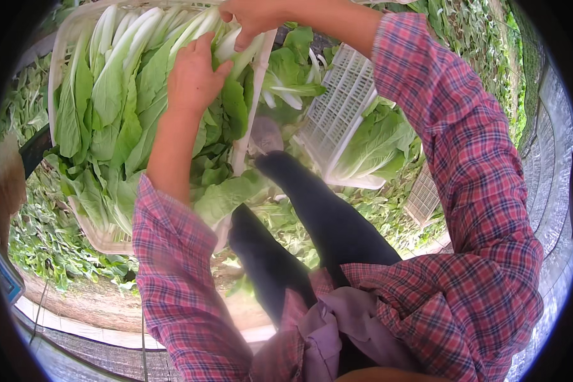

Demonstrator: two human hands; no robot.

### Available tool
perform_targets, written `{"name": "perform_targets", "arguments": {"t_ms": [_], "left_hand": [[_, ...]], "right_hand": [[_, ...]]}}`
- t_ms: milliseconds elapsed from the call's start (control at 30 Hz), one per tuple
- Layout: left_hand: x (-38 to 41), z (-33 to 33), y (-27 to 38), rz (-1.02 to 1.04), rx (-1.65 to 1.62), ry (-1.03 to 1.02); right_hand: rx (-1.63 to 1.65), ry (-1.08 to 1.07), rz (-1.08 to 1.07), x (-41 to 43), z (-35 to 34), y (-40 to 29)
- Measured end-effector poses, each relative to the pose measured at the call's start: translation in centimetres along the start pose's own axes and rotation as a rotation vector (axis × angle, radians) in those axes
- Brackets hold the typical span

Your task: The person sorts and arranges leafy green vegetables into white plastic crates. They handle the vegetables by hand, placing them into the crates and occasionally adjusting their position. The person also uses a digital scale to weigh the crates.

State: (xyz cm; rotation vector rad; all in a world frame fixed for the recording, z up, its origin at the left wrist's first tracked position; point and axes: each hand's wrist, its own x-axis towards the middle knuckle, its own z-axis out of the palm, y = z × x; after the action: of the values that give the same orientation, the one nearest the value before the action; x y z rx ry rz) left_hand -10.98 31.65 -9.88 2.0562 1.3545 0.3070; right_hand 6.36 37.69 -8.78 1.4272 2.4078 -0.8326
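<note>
A white plastic crate [256,102] before me is filled with long leafy greens [119,81], their pale stalks laid towards the far side. My left hand [193,76] rests on the leaves near the crate's right side, thumb apart from the fingers. Just beyond it, my right hand [258,19] reaches over the crate's far right part. Its thumb and fingertips touch the white stalks [227,45] there; whether it grips one is not clear. More greens spread over the crate's near end.
To the right, a second white crate [339,90] stands tilted beside a large leafy green [377,141]. Another crate [424,196] lies farther right. Loose leaves [291,229] cover the ground around my legs [334,215]. Part of an animal or another object shows blurred at the left rim.
</note>
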Motion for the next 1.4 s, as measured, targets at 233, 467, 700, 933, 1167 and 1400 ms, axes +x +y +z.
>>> {"name": "perform_targets", "arguments": {"t_ms": [233, 467, 700, 933, 1167, 1400], "left_hand": [[1.0, 0.5, -1.4, 0.206, 0.013, -0.07], [2.8, 0.1, -2.1, -0.008, -0.165, -0.321], [2.4, -1.2, 0.1, 0.025, -0.22, -0.357], [2.5, -1.0, -1.1, -0.054, -0.34, -0.313], [2.8, -2.2, 0.0, -0.078, -0.323, -0.438], [2.6, -2.9, -1.8, -0.214, -0.633, -0.465]], "right_hand": [[1.134, 0.374, 0.367, -4.2, 3.3, -1.5], [0.783, 0.501, 0.477, -5.5, 4.6, -4.7], [0.509, 0.367, 0.383, -5.8, 1.7, -5.2], [0.422, 0.382, 0.252, -3.9, 1.9, -4.7], [0.204, 0.138, 0.051, -3.7, -0.7, -1.2], [-0.071, 0.095, 0.29, -6.0, -3.5, 2.1]]}}
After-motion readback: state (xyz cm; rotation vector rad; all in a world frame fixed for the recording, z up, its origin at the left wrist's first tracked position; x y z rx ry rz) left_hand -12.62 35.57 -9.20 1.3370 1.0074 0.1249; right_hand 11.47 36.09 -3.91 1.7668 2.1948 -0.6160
